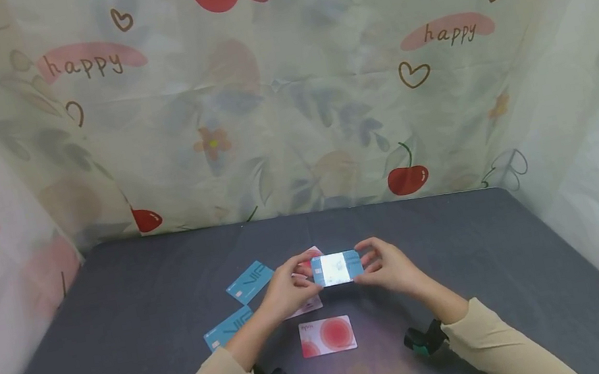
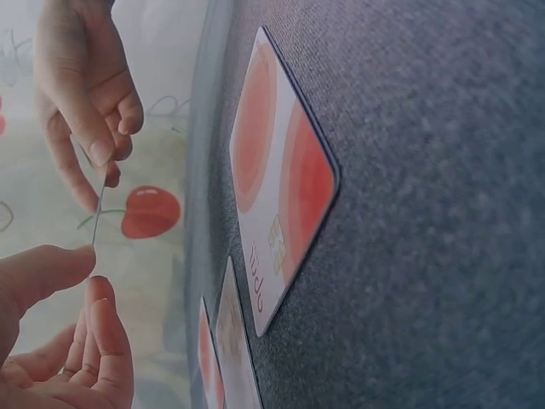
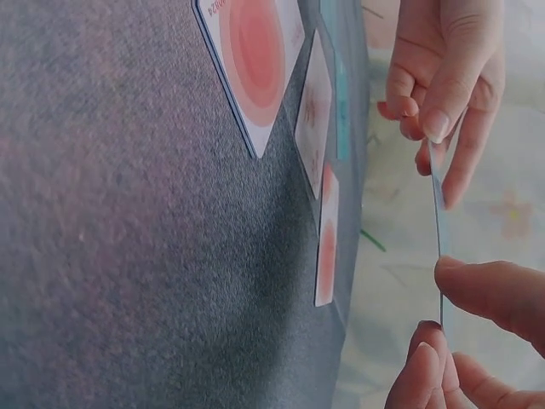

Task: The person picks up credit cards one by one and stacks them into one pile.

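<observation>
Both hands hold one blue card (image 1: 338, 268) above the table, its face turned towards the head camera with a bright glare across the middle. The left hand (image 1: 288, 288) pinches its left end between thumb and fingers. At the opposite end, the right hand (image 1: 392, 267) pinches it the same way. In both wrist views the card shows nearly edge-on, as a thin blade (image 3: 439, 213) between the fingertips. Below the hands, a white card with red circles (image 1: 328, 336) lies flat on the dark cloth.
Two blue VIP cards (image 1: 250, 282) lie left of the hands, the nearer one partly behind the left forearm. More pink and white cards (image 1: 310, 306) lie partly hidden by the left hand. A dark cloth (image 1: 465, 238) covers the table; printed curtains (image 1: 293, 148) hang around it.
</observation>
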`<control>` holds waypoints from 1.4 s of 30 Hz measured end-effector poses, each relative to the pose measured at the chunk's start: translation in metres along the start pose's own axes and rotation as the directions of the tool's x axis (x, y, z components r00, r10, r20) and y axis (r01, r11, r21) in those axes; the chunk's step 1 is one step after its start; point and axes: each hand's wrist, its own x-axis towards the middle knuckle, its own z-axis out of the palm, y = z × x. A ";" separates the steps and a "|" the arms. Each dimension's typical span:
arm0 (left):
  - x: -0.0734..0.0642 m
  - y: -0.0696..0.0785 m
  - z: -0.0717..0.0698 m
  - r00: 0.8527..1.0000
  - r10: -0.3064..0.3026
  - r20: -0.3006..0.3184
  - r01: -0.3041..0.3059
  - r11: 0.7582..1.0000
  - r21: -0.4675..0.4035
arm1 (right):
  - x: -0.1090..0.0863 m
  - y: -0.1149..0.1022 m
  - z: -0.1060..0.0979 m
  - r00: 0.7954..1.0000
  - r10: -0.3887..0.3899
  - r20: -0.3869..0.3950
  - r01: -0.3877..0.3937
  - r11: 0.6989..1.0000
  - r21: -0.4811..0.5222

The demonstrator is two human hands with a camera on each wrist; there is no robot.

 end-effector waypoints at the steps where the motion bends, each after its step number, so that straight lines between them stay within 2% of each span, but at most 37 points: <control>1: -0.001 0.000 -0.001 1.000 -0.003 0.002 0.003 1.000 0.005 | 0.000 -0.001 0.001 1.000 0.003 0.002 -0.003 1.000 -0.002; 5: -0.005 -0.001 -0.003 1.000 -0.010 0.001 0.010 1.000 0.023 | -0.002 -0.003 0.003 1.000 0.006 0.006 -0.006 1.000 0.002; 11: -0.009 -0.002 -0.007 1.000 -0.001 0.003 0.001 1.000 -0.014 | -0.004 -0.006 0.008 1.000 0.025 0.007 -0.025 1.000 0.010; 15: -0.011 -0.003 -0.008 1.000 -0.017 0.000 0.017 1.000 -0.013 | -0.004 -0.007 0.010 0.999 0.033 0.010 -0.033 0.999 0.013; 23: -0.015 -0.006 -0.012 1.000 -0.002 0.007 0.002 1.000 -0.007 | -0.005 -0.007 0.013 1.000 0.009 0.022 -0.010 1.000 0.015; 30: -0.018 -0.008 -0.016 0.998 0.042 0.040 -0.041 0.999 -0.023 | -0.007 -0.008 0.016 0.999 0.001 0.036 -0.002 0.999 0.036; 36: -0.021 -0.008 -0.018 0.999 0.027 0.046 -0.025 0.999 -0.030 | -0.009 -0.008 0.018 0.999 -0.024 0.045 0.022 0.999 0.045; 42: -0.025 -0.009 -0.021 0.996 0.066 0.063 -0.063 0.997 -0.054 | -0.011 -0.010 0.019 0.998 -0.029 0.054 0.026 0.998 0.049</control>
